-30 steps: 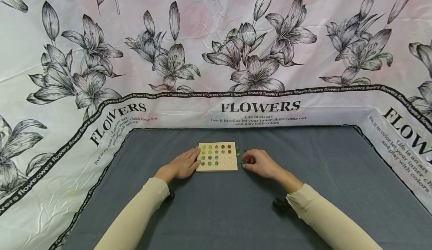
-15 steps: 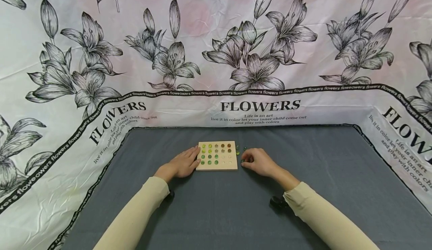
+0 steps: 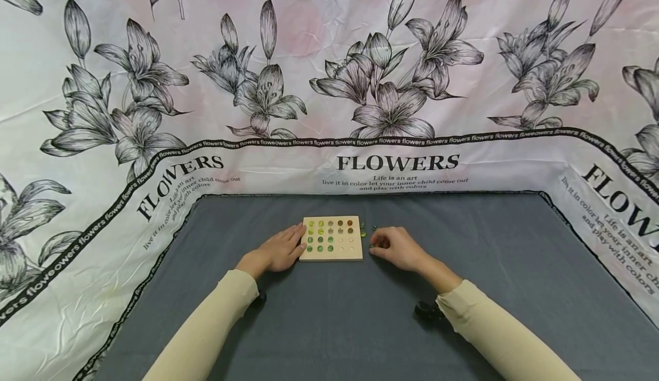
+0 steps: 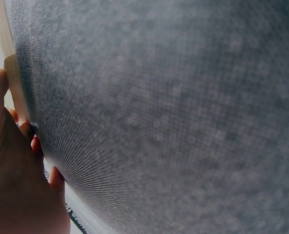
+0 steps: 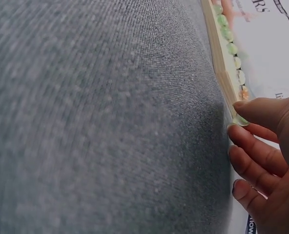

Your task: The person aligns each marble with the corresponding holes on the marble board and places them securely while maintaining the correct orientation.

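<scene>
A pale wooden board (image 3: pixel 337 256) with rows of round hollows lies flat on the dark cloth. Glass marbles sit in most of them: yellow-green ones (image 3: pixel 321 224) at the far left, green ones (image 3: pixel 320 241) at the near left, clear and brown ones (image 3: pixel 350 224) at the far right. Bare hollows show at the near right corner. My left hand (image 3: pixel 280 250) rests against the board's left edge with its fingers stretched out. Just off the right edge, my right hand (image 3: pixel 399 249) pinches a green marble (image 5: pixel 240 120) between thumb and index finger.
Beside the board's right edge lie a yellow-green marble (image 3: pixel 362 234) and a darker green marble (image 3: pixel 374 227), close to my right fingers. A grey cloth (image 3: pixel 329 318) covers the table. Behind it hangs a white flower-printed sheet (image 3: pixel 288 169).
Both hands and the board hold nearly the same places; the right hand shifts only very slightly. The view itself moves a little.
</scene>
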